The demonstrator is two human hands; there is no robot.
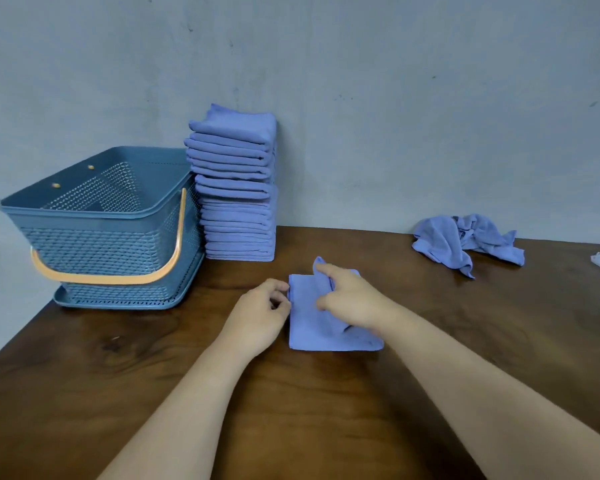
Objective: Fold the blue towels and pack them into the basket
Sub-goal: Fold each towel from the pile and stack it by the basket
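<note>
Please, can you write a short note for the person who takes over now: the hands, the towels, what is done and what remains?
Left hand pinches the left edge of the half-folded towel on the table; right hand grips a fold of it.
Done: stack of folded towels stands beside the basket.
Left: finish this fold, fold the crumpled towels far right, pack all; basket looks empty.
</note>
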